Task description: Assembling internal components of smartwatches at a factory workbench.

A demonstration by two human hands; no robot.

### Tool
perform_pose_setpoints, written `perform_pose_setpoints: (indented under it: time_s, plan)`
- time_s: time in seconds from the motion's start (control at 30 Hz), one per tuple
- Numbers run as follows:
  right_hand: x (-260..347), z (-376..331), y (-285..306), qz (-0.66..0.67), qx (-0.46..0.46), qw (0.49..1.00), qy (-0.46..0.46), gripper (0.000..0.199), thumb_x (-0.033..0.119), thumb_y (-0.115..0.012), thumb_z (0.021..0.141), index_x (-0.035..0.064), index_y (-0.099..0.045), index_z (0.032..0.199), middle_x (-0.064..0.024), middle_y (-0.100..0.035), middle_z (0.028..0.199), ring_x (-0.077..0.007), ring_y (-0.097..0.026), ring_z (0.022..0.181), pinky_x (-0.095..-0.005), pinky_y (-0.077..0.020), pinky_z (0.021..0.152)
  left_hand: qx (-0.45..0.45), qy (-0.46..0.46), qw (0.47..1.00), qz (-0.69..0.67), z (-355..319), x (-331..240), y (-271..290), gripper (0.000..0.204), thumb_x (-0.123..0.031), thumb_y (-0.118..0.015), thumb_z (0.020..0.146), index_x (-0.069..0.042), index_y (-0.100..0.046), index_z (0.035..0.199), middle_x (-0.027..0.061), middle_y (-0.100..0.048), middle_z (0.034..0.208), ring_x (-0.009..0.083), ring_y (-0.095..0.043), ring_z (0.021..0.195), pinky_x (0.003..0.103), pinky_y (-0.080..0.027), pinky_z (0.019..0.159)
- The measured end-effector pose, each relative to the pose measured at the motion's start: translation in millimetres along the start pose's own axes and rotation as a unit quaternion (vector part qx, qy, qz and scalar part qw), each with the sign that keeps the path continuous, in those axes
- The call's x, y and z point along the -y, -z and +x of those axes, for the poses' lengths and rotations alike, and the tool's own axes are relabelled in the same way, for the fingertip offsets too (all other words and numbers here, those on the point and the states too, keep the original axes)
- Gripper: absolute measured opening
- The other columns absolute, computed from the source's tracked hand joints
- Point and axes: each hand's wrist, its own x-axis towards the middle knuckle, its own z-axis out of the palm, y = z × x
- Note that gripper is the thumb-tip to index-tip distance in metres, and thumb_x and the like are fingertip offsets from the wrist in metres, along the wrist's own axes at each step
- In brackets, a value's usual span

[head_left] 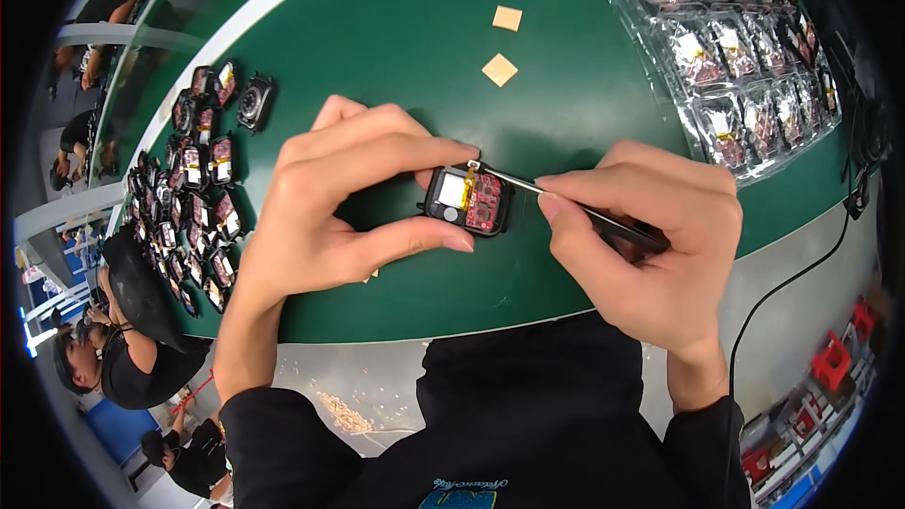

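Between the thumb and fingers of my left hand (pixel 330 203) is a small black watch case (pixel 488 229), its open side facing up. Inside it show a white battery, a red circuit board (pixel 486 196) and a yellow strip. My right hand (pixel 650 245) grips slim dark tweezers (pixel 603 219) with a bright metal end. Their tips reach the upper edge of the case, at a tiny whitish piece (pixel 473 164) beside my left forefinger. Whether the tips pinch that piece is too small to tell.
Several similar cases (pixel 193 198) are heaped on the green table (pixel 396 57) at left. Clear plastic trays (pixel 735 66) with more units lie at far right. Two tan squares (pixel 507 18) rest beyond my hands. A black cable (pixel 787 287) hangs at right; people sit at left.
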Motion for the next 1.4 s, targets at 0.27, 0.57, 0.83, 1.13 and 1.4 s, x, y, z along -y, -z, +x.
perform_pose_setpoints:
  time_s: [0.27,0.57,0.83,1.13,1.4]
  plan:
    - [-4.5,4.1,-5.6,-0.035,0.021,0.998,0.037,0.015,-0.009,-0.082,0.080,-0.0029,-0.085,0.094,-0.0050,-0.067,0.066,-0.0091,-0.057,0.052,-0.0250,-0.0352,0.048,0.010,0.003,1.000,0.008,-0.7,2.2,-0.5,0.071,-0.041,-0.101,0.061,0.002,-0.084,0.115,0.0073,-0.079,0.093,0.0198,-0.067,0.080,0.035,-0.044,0.085]
    - [-4.4,-0.4,-7.2,-0.062,-0.014,0.996,0.058,0.021,-0.009,-0.084,0.078,-0.0023,-0.086,0.098,-0.0043,-0.067,0.068,-0.0069,-0.052,0.050,-0.0243,-0.0330,0.047,0.003,0.042,0.999,-0.013,-0.3,-1.8,2.0,0.076,-0.042,-0.103,0.060,0.003,-0.083,0.118,0.0042,-0.073,0.085,0.0143,-0.055,0.072,0.033,-0.040,0.078]
    - [-9.4,-3.4,-14.6,-0.089,-0.038,0.990,0.106,0.033,-0.008,-0.087,0.072,0.0004,-0.087,0.103,-0.0025,-0.066,0.076,-0.0074,-0.050,0.053,-0.0249,-0.0344,0.047,-0.014,0.030,0.999,-0.010,-0.7,0.8,-0.5,0.069,-0.040,-0.104,0.060,0.000,-0.082,0.112,0.0017,-0.070,0.081,0.0124,-0.048,0.066,0.031,-0.038,0.075]
    - [-4.7,-0.5,-10.9,-0.079,-0.019,0.992,0.097,0.028,-0.011,-0.085,0.077,-0.0005,-0.087,0.103,-0.0038,-0.068,0.074,-0.0087,-0.054,0.053,-0.0255,-0.0359,0.048,0.014,0.022,0.999,-0.034,-0.6,9.9,5.1,0.072,-0.048,-0.101,0.062,0.000,-0.083,0.112,0.0033,-0.073,0.084,0.0116,-0.047,0.066,0.031,-0.037,0.074]
    - [-1.6,1.9,-1.5,-0.015,0.042,0.999,0.027,0.019,-0.010,-0.083,0.080,-0.0019,-0.087,0.097,-0.0046,-0.068,0.067,-0.0073,-0.055,0.052,-0.0249,-0.0349,0.048,0.028,0.024,0.998,-0.055,-3.7,12.5,5.8,0.076,-0.055,-0.099,0.061,0.000,-0.084,0.111,0.0047,-0.075,0.087,0.0120,-0.045,0.066,0.031,-0.036,0.074]
